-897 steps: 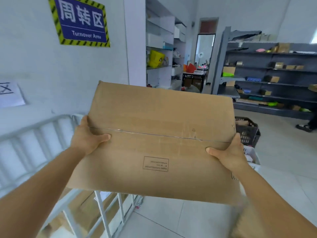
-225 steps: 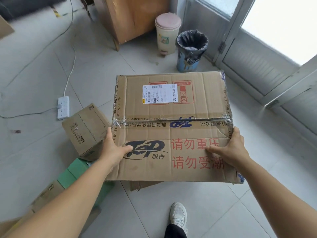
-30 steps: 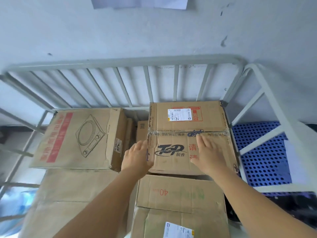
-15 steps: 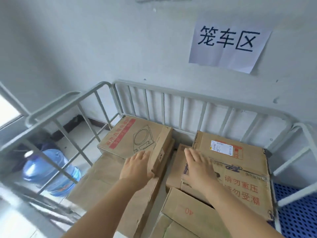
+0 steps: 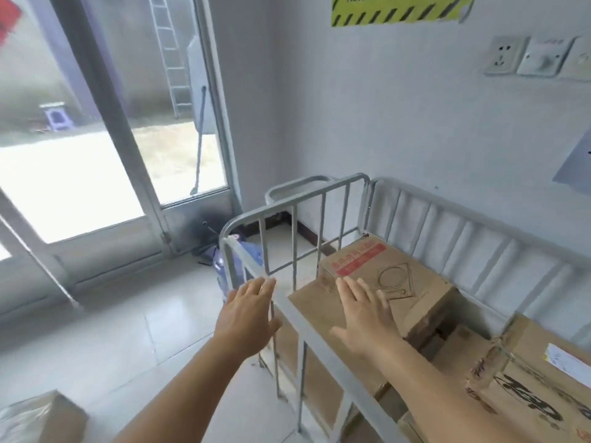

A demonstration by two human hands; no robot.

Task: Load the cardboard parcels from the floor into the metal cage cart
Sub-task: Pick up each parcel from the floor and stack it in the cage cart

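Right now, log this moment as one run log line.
left hand: open, empty | right hand: open, empty, above cage cart rail | induction-cooker box: in cart | taped parcel: in cart

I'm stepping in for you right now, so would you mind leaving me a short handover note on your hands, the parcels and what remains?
Left hand: open, empty, at the cart's near rail.
Right hand: open, empty, over the parcels inside the cart.
In the cart: the red-label box on a larger flat carton, and the taped box on the right with its shipping label up.
Done: several parcels are loaded; nothing is in hand.
Left: at least one parcel sits on the floor at lower left, outside the cart. Fetch it and load it; others may lie out of view.
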